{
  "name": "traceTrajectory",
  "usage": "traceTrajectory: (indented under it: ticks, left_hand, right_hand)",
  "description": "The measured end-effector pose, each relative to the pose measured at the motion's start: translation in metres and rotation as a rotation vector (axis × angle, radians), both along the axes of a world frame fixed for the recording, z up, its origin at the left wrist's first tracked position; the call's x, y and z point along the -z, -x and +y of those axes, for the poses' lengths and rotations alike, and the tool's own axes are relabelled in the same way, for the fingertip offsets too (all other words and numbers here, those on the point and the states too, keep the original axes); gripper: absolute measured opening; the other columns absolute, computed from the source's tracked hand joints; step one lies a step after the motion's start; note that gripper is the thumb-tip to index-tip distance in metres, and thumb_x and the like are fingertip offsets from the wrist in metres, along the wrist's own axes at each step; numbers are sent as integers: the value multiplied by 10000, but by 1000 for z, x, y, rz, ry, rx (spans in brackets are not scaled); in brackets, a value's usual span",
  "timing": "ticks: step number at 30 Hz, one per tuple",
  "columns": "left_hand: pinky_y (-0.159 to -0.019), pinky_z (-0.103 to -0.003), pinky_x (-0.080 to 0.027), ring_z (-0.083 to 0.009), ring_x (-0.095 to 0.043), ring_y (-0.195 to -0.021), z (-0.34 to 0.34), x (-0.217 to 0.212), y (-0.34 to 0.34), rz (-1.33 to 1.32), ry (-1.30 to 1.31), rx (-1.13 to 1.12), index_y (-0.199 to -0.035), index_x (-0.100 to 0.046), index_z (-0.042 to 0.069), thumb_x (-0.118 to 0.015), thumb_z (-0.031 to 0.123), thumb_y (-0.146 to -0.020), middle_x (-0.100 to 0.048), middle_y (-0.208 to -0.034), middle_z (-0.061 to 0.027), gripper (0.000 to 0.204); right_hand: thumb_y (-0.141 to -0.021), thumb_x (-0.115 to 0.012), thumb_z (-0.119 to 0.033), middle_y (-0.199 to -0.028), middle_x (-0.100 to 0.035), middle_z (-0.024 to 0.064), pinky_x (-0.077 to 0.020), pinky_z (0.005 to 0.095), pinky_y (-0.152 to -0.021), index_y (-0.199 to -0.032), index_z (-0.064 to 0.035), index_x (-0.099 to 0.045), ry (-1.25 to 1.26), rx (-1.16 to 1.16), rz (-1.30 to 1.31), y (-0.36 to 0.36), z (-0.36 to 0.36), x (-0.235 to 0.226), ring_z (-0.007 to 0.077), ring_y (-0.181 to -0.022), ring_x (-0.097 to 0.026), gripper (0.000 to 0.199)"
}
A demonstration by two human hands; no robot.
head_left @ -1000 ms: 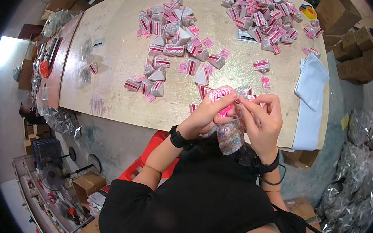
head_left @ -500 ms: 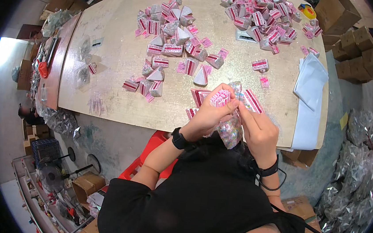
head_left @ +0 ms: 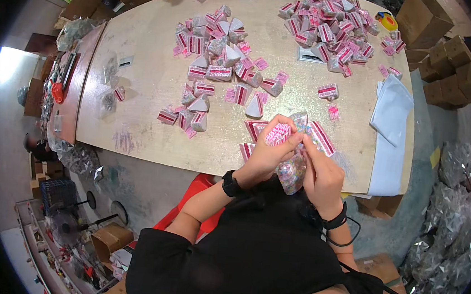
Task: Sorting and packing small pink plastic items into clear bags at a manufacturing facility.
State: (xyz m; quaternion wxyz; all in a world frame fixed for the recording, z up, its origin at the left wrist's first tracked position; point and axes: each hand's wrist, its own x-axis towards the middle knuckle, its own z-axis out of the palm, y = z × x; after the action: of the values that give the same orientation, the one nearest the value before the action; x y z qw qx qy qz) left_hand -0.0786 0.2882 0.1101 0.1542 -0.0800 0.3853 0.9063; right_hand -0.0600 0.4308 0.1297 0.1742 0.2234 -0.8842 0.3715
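Meeting at fingertips, left hand (head_left: 268, 156) and right hand (head_left: 325, 180) pinched glittery bag (head_left: 291, 175) in narrow grip; right since moved nearer, uncovering striped piece (head_left: 322, 139).

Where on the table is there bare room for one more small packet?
The widest bare patch of table lies between the clear plastic and the middle pile of wedges. A narrower strip runs between the lone wedge and the white sheets. Crowded: the far-right pile, and around the left hand and right hand.
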Motion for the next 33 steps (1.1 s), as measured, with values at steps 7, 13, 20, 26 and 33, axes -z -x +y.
traceTrajectory:
  ticks: [7,13,20,26,33]
  left_hand:
    - [-424,-160,-245,-6,-360,-539,-7,6,1,27,-3,-56,-935,-447,92,-541,52,-872,-600,-866,-89,120]
    - [-431,-161,-272,-21,-398,-573,-12,10,3,-88,33,-132,-931,-448,100,-538,42,-870,-586,-834,-64,123]
    - [-443,-158,-283,-27,-444,-624,-12,7,2,-158,85,-46,-897,-469,96,-566,64,-854,-576,-806,-26,112]
    - [-431,-156,-265,-44,-420,-602,-16,6,2,-141,12,59,-913,-495,85,-539,164,-881,-543,-786,-31,97]
    - [-391,-157,-242,-80,-385,-575,-21,10,5,-177,-362,95,-973,-453,77,-324,540,-902,-498,-752,-58,486]
  right_hand:
    - [-834,-542,-15,-793,-653,101,-448,243,-507,-1132,2,-507,432,-56,-296,-2,5,9,148,-566,-577,300]
    - [-868,-415,-39,-1121,-554,241,-454,285,-682,-1179,61,-392,1168,-631,-818,3,18,14,197,-836,-580,327]
    - [-880,-471,-46,-1209,-489,251,-446,287,-764,-1157,69,-449,1158,-377,-794,24,16,32,149,-811,-551,301]
    - [-870,-539,-68,-837,-495,78,-456,256,-740,-962,28,-570,930,-144,-249,37,5,38,154,-812,-531,136]
    - [-868,-533,-56,-814,-590,66,-342,153,-474,-1096,-11,-538,952,-231,-686,26,12,-3,56,-519,-438,233]
